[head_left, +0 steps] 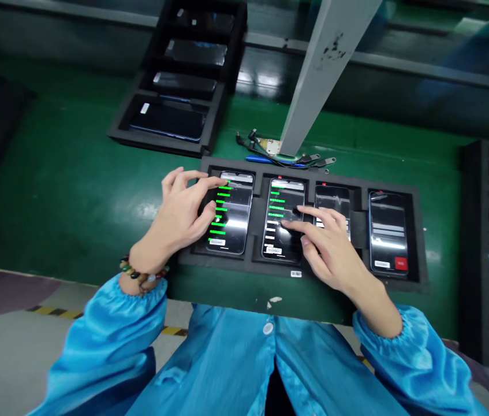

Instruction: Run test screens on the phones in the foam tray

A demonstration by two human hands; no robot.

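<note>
Overlapping tray (pixel 270 267) edges and phones (pixel 232 214), left hand (pixel 181 208) and right hand (pixel 331 248) have fingers (pixel 302 226) apart.

A scuffed grey post (pixel 320 75) meets a glossy green counter (pixel 75 196), a pale rail (pixel 435 71) running behind; below, yellow-and-black tape (pixel 56 312) crosses the grey floor (pixel 6 341).
</note>
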